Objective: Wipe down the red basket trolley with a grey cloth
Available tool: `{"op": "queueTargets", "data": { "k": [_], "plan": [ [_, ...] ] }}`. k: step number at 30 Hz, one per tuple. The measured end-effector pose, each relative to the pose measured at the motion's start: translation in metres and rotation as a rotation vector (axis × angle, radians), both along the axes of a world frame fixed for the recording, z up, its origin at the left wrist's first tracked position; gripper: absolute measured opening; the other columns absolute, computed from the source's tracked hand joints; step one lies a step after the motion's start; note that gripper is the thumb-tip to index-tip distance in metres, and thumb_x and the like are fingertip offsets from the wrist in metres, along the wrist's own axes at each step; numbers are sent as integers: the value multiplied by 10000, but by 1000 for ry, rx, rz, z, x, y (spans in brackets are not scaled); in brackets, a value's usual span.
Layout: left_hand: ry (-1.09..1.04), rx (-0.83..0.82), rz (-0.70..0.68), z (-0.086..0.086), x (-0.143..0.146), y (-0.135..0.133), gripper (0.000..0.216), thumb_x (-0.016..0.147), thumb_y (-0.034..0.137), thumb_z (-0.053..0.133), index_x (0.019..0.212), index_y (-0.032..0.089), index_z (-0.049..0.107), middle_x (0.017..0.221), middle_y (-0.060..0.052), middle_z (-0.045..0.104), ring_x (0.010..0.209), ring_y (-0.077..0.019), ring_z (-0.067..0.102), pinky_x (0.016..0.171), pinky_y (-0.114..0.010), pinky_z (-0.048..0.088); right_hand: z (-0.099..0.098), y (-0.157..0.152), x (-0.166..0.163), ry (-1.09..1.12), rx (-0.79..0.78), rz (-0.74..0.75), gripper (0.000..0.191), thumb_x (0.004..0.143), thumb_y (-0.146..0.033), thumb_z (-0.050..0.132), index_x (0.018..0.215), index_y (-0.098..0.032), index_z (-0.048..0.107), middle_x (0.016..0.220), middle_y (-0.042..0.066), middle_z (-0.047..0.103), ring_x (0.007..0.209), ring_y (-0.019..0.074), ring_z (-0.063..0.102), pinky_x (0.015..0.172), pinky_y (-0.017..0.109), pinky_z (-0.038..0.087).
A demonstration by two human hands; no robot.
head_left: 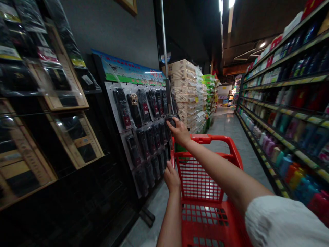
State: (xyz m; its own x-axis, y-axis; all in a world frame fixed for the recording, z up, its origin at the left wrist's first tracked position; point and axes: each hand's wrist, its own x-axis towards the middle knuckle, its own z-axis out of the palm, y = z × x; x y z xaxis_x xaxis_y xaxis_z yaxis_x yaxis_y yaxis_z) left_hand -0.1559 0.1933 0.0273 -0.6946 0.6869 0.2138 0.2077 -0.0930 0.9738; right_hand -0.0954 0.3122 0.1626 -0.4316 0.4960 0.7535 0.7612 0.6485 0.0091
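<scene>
Right hand [181, 133]: grip narrow at small dark item [169, 119], beside hanging black plastic-wrapped packs [142, 105]; firm hold cannot be told. Left hand [171, 179]: curled on red plastic shopping cart [235, 151]. Progress, judged: handling under way, completion not shown.

Red cart [232, 219], wht sleeve [285, 219], blk pkgs [142, 106]

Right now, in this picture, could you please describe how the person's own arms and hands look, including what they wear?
The left hand and the right hand are bare, with no gloves. The left forearm and right forearm are bare too, with no watch visible. The right arm wears a loose, whitish sleeve reaching about the elbow; the left sleeve cannot be made out.
</scene>
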Motion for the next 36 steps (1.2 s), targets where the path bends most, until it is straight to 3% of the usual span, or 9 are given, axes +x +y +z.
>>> {"op": "queueTargets", "data": {
  "k": [6,12,17,21,26,32,36],
  "plan": [
    [-74,26,-23,0,-1,2,684,970,542,220,1173,101,702,1211,-182,682,1234,-276,586,1043,-369,426,-47,-16,27,-291,-74,93,543,944,-170,420,1460,-339,422,1523,118,365,1116,277,506,912,440,447],
    [-153,87,-77,-5,-2,10,719,969,580,193,1200,110,686,1211,-169,687,1207,-254,608,1023,-342,455,-66,-35,41,-460,-134,187,467,962,-202,413,1411,-303,496,1356,110,545,1080,280,526,827,395,462],
    [-367,149,-77,8,2,10,707,995,512,158,1241,72,653,1242,-196,664,1188,-228,621,1017,-324,470,-76,-54,50,-401,-232,265,465,948,-189,446,1381,-340,529,1364,82,545,1046,242,549,836,363,466],
    [-576,106,-117,17,0,1,641,1006,432,186,1245,55,647,1166,-195,701,1083,-219,675,971,-341,510,-101,-77,61,-277,-370,338,506,932,-173,473,1393,-380,503,1353,38,551,1051,199,562,879,325,457],
    [-606,82,-276,10,-9,-11,609,993,500,242,1296,133,622,1143,-131,720,1080,-193,669,956,-304,505,-129,-98,71,-186,-480,447,536,912,-150,477,1405,-362,496,1376,30,529,1088,187,558,901,310,451],
    [-677,183,-366,1,-11,-14,745,957,617,166,1323,130,595,1083,-142,726,987,-191,691,937,-329,499,-131,-97,78,-98,-606,569,603,833,-81,513,1388,-315,530,1357,37,542,1103,196,572,918,313,452],
    [-647,245,-375,3,-6,-15,829,937,657,117,1273,104,635,1126,-179,714,1074,-223,668,987,-359,467,-131,-102,85,-127,-635,726,610,778,-52,550,1332,-304,593,1290,18,588,1060,180,599,875,267,461]
  ]
}}
